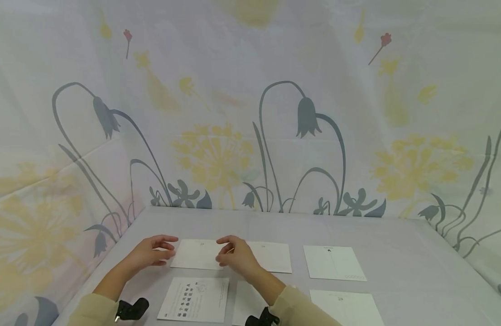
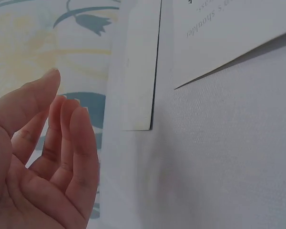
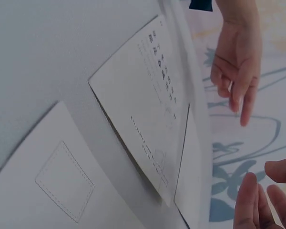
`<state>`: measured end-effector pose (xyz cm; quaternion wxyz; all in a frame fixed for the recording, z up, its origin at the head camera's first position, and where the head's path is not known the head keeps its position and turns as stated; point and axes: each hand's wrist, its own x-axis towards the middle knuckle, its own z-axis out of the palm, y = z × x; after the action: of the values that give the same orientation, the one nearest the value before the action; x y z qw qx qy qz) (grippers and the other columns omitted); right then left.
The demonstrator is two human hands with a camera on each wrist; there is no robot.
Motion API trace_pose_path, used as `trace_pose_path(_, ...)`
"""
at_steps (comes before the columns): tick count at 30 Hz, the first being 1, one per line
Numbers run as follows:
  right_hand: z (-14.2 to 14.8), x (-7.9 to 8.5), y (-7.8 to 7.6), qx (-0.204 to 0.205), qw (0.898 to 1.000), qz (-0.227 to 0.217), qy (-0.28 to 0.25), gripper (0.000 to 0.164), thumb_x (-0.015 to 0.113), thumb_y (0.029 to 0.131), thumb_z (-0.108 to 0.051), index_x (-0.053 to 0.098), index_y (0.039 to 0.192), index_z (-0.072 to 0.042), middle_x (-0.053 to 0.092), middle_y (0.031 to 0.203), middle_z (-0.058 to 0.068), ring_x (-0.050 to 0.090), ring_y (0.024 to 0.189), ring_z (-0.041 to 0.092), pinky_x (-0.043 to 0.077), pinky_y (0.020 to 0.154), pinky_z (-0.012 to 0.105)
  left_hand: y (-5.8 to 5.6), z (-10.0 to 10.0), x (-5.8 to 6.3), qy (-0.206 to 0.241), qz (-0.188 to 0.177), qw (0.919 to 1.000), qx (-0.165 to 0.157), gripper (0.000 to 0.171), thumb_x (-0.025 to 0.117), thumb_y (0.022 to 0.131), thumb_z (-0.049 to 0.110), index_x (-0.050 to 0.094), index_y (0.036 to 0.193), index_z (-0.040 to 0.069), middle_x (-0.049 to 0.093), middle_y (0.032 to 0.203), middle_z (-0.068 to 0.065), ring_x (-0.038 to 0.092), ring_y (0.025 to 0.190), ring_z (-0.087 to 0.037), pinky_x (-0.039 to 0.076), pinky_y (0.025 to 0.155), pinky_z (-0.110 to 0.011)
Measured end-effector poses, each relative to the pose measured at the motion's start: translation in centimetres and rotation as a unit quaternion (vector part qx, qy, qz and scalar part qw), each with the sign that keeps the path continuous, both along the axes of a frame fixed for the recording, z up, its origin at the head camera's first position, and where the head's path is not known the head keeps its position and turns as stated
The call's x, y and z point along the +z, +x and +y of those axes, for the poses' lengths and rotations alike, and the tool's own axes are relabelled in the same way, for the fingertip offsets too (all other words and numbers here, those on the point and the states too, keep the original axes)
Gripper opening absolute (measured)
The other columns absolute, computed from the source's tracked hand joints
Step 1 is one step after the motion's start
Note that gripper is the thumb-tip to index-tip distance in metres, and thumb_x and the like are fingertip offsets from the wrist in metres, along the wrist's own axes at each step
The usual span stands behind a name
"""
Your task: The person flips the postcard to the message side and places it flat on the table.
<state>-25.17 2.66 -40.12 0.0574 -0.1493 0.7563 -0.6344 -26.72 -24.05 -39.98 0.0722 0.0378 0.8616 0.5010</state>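
My left hand (image 1: 150, 251) hovers at the left edge of a white postcard (image 1: 195, 253) in the back row, fingers loosely bent and holding nothing. Over that card's right end is my right hand (image 1: 236, 258), also empty, its thumb and fingers apart. Nearer to me lies a postcard with a column-like block of dark characters (image 1: 193, 299). In the left wrist view, the left hand (image 2: 47, 152) shows a gap between thumb and fingers. Both hands appear in the right wrist view, the right one (image 3: 262, 205) low at the corner.
Another white postcard (image 1: 275, 258) lies right of the first, and one more (image 1: 332, 262) farther right. In the front row, a card (image 1: 246, 301) is partly covered by the right forearm, with another (image 1: 344, 308) at right. A flower-printed cloth (image 1: 234, 104) hangs behind the table (image 1: 397, 253).
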Motion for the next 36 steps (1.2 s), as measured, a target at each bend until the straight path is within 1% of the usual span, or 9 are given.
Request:
trace_pose_path(10,0.3,0.4,1.9,0.009,0.999,0.033,0.036,0.034,0.072,0.075,0.0,0.062,0.107,-0.005,0.056,0.081,0.002,0.052,0.069,0.013,0.044,0.056,0.021,2.4,-0.6,0.5,0.018,0.031,0.9964,-0.077,0.051,0.071,0.083,0.016,0.052,0.125,-0.004,0.057,0.101,-0.012,0.06,0.085,-0.023,0.053,0.07,-0.03)
trace_pose_path(14,0.5,0.3,2.7,0.02,0.997,0.054,0.057,0.033,0.073,0.074,-0.001,0.062,0.104,-0.006,0.057,0.083,0.001,0.053,0.073,0.013,0.046,0.06,0.022,3.3,-1.0,0.2,0.017,0.056,0.9912,-0.119,0.05,0.073,0.081,0.013,0.054,0.122,-0.006,0.056,0.101,-0.015,0.059,0.085,-0.02,0.051,0.069,-0.026)
trace_pose_path(19,0.9,0.2,3.9,0.038,0.994,0.073,0.072,0.029,0.075,0.074,-0.003,0.061,0.1,-0.006,0.057,0.092,0.003,0.056,0.086,0.022,0.049,0.07,0.023,4.1,-1.3,-0.5,0.006,0.082,0.9824,-0.168,0.045,0.074,0.079,0.014,0.057,0.117,-0.004,0.059,0.108,-0.016,0.057,0.096,-0.021,0.05,0.079,-0.026)
trace_pose_path(23,1.1,0.0,4.8,0.052,0.991,0.09,0.089,0.027,0.076,0.073,-0.006,0.061,0.095,-0.011,0.054,0.097,-0.002,0.052,0.095,0.026,0.048,0.078,0.027,4.8,-1.6,-0.9,-0.026,0.112,0.9736,-0.197,0.042,0.076,0.076,0.02,0.06,0.112,0.005,0.058,0.114,-0.011,0.05,0.106,-0.009,0.046,0.087,-0.027)
trace_pose_path(26,1.2,-0.4,5.1,0.055,0.986,0.107,0.112,0.027,0.078,0.071,-0.009,0.061,0.09,-0.016,0.052,0.098,-0.008,0.049,0.099,0.024,0.047,0.081,0.029,5.3,-1.8,-1.1,-0.055,0.137,0.9655,-0.215,0.041,0.078,0.074,0.025,0.061,0.109,0.014,0.055,0.119,-0.01,0.043,0.112,-0.001,0.044,0.09,-0.039)
trace_pose_path(29,1.2,-0.8,5.3,0.064,0.981,0.119,0.138,0.028,0.08,0.068,-0.011,0.06,0.086,-0.019,0.051,0.101,-0.011,0.047,0.101,0.021,0.045,0.083,0.031,5.7,-1.9,-1.2,-0.075,0.146,0.9603,-0.225,0.041,0.081,0.07,0.029,0.062,0.105,0.02,0.05,0.126,-0.01,0.037,0.116,-0.004,0.036,0.09,-0.058)
trace_pose_path(31,1.3,-1.1,5.3,0.077,0.977,0.12,0.159,0.03,0.082,0.066,-0.013,0.059,0.085,-0.02,0.051,0.106,-0.01,0.044,0.103,0.018,0.043,0.085,0.035,5.8,-1.9,-1.4,-0.09,0.153,0.9569,-0.23,0.041,0.082,0.068,0.03,0.062,0.103,0.024,0.049,0.128,-0.009,0.034,0.119,-0.007,0.031,0.089,-0.065)
trace_pose_path(33,1.3,-1.3,5.4,0.094,0.971,0.123,0.183,0.032,0.083,0.064,-0.014,0.058,0.083,-0.021,0.05,0.111,-0.006,0.041,0.106,0.019,0.04,0.088,0.04,6.0,-1.9,-1.6,-0.1,0.158,0.9535,-0.236,0.041,0.082,0.066,0.03,0.061,0.101,0.026,0.048,0.13,-0.009,0.032,0.12,-0.009,0.029,0.09,-0.063)
trace_pose_path(36,1.3,-1.6,5.3,0.116,0.956,0.14,0.229,0.035,0.086,0.061,-0.018,0.058,0.082,-0.023,0.049,0.117,-0.001,0.038,0.112,0.021,0.037,0.093,0.046,6.0,-2.0,-2.0,-0.123,0.171,0.9464,-0.245,0.041,0.083,0.064,0.032,0.06,0.098,0.029,0.049,0.13,-0.008,0.031,0.12,-0.009,0.03,0.094,-0.05)
